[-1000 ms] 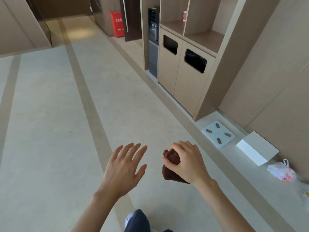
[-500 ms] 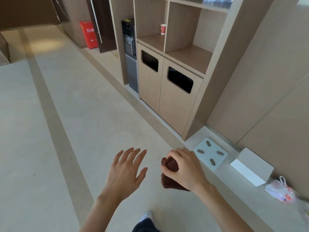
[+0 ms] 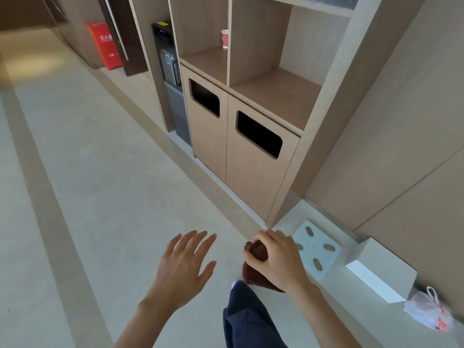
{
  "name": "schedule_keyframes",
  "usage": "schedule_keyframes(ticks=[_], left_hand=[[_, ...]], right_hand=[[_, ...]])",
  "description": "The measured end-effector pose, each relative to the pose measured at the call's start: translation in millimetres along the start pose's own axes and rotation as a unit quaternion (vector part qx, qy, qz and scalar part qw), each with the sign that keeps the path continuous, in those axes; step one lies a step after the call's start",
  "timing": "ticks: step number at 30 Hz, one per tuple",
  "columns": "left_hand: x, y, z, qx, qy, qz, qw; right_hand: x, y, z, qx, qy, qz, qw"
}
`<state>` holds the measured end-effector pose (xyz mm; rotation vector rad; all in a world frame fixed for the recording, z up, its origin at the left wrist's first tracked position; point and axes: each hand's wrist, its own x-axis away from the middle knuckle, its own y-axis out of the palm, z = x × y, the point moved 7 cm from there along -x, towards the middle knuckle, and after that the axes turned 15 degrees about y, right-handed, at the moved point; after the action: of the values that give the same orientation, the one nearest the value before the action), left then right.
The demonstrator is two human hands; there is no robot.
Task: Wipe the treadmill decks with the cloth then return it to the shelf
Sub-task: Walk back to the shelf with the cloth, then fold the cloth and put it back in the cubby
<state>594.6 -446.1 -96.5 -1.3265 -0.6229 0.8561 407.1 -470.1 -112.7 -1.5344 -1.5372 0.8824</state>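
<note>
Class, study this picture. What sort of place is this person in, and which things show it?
Probably a gym's or office's shared amenity corridor: a built-in shelf unit with waste-bin openings, a water dispenser in a niche, and a body scale on the floor ledge.

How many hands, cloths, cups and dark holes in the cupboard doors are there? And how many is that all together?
hands: 2 (left hand, right hand)
cloth: 1
cup: 1
holes: 2 (far hole, near hole)
total: 6
</note>
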Motion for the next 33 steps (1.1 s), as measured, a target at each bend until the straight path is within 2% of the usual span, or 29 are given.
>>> schedule_keyframes(ticks=[8, 11, 18, 27, 33], left_hand=[[-167.2, -13.6, -35.9, -0.006, 0.028, 0.041, 0.999], [-209.1, -18.9, -43.6, -0.027, 0.041, 0.061, 0.997], [-274.1, -19.9, -76.3, -0.062, 0.054, 0.051, 0.995], [-360.5, 4.3, -101.5, -0.029, 0.13, 0.057, 0.989], [-445.2, 10.2, -149.4, -0.063, 0.203, 0.057, 0.976]], right_hand=[[-157.4, -52.5, 22.6, -0.027, 0.003, 0.07, 0.997], [-203.1, -68.5, 28.1, -0.017, -0.013, 0.068, 0.997], [-262.5, -89.0, 43.8, -0.039, -0.017, 0.092, 0.995], [-321.9, -82.8, 71.5, -0.026, 0.038, 0.14, 0.989], [-403.0, -80.9, 74.9, -0.032, 0.086, 0.177, 0.98]])
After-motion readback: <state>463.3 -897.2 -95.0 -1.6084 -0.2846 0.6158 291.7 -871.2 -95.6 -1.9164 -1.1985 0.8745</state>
